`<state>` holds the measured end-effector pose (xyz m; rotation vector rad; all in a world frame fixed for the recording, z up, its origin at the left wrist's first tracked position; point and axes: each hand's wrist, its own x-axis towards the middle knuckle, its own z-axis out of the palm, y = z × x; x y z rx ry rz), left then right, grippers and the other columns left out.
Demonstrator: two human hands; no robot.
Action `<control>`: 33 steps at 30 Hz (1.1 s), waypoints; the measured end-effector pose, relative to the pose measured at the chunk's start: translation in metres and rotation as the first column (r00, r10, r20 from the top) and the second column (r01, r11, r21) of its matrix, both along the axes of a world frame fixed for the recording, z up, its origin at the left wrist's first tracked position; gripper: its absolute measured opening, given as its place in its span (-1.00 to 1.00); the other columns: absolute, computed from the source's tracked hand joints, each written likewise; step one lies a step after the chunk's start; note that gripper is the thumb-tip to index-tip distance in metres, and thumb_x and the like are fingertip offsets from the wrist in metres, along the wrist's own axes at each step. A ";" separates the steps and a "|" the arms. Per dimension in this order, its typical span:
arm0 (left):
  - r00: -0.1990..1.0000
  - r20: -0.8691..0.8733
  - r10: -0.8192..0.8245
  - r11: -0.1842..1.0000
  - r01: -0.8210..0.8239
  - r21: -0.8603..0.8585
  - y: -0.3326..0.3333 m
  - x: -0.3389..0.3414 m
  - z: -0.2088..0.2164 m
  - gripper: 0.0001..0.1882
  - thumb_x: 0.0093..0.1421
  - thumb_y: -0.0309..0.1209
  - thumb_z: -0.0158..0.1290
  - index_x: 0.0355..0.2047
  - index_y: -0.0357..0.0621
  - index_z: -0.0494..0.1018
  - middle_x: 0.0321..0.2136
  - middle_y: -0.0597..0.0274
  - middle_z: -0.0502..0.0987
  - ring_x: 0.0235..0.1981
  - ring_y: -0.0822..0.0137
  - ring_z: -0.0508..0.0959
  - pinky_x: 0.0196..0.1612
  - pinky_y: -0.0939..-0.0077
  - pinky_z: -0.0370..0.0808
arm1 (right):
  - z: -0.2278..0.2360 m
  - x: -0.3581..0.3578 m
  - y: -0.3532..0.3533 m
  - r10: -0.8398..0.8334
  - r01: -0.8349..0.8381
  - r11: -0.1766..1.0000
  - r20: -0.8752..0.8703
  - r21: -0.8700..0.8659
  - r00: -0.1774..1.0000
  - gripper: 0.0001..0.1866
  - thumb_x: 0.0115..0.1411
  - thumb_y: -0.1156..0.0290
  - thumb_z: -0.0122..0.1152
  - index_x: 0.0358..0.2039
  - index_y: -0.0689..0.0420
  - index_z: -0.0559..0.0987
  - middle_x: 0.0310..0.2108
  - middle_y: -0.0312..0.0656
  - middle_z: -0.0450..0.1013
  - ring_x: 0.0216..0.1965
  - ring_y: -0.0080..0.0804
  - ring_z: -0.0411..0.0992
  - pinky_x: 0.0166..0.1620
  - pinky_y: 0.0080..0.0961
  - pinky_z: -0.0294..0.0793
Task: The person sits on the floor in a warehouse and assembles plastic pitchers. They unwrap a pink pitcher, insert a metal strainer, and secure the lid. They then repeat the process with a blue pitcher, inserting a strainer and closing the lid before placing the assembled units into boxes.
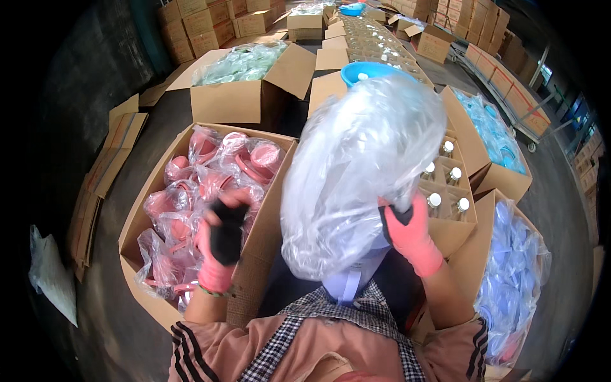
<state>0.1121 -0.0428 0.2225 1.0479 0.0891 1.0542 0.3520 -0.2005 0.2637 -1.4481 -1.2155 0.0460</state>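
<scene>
A puffed clear plastic bag (356, 172) billows in front of my chest. Below it shows part of a lavender plastic container with a handle (350, 280); the bag hides its upper part. My right hand (410, 232), in a pink and black glove, is closed on the bag's right edge. My left hand (223, 235), gloved the same way, is raised apart from the bag, over the right side of a carton (254, 280) of pink bagged containers (175, 223). Motion smears its fingers, and nothing can be made out in them.
Right of the bag, a divided carton (452, 226) holds white-capped bottles (463, 204). Cartons of lavender pieces (509, 267), blue pieces (487, 127) and green pieces (245, 63) stand around. A blue basin (349, 73) sits beyond the bag. Flattened cardboard (108, 172) lies left.
</scene>
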 end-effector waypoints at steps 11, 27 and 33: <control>0.739 -0.365 0.567 0.682 -0.172 0.711 -0.008 0.088 0.049 -0.54 -0.25 -0.51 0.12 -0.27 -0.35 0.31 -0.36 0.07 0.39 -0.29 0.24 0.40 -0.12 0.35 0.30 | 0.018 -0.016 -0.007 0.326 -0.303 0.945 -0.290 0.124 0.900 -0.16 -0.36 0.17 0.42 -0.09 0.26 0.22 -0.22 -0.14 0.28 -0.12 -0.31 0.28 -0.03 -0.36 0.24; 0.958 -0.147 0.244 0.868 -0.148 0.473 0.125 0.093 0.024 -0.71 0.14 -0.34 -0.18 -0.19 -0.27 0.31 -0.26 0.25 0.40 -0.24 0.40 0.40 -0.14 0.52 0.34 | 0.022 0.047 -0.053 0.456 -0.433 0.781 -0.064 -0.449 0.888 -0.57 -0.14 0.56 0.17 -0.17 0.16 0.38 -0.22 -0.17 0.34 -0.11 -0.35 0.28 -0.03 -0.41 0.22; 0.974 0.163 0.158 0.802 -0.223 0.554 0.068 0.132 0.067 -0.81 0.04 -0.40 -0.08 -0.32 -0.18 0.35 -0.42 0.23 0.40 -0.36 0.40 0.41 -0.27 0.54 0.38 | -0.026 0.114 0.013 -0.022 0.529 0.789 0.846 -0.313 0.533 -0.60 -0.13 0.41 0.13 -0.19 0.12 0.38 -0.22 -0.10 0.34 -0.06 -0.14 0.20 0.01 -0.15 0.12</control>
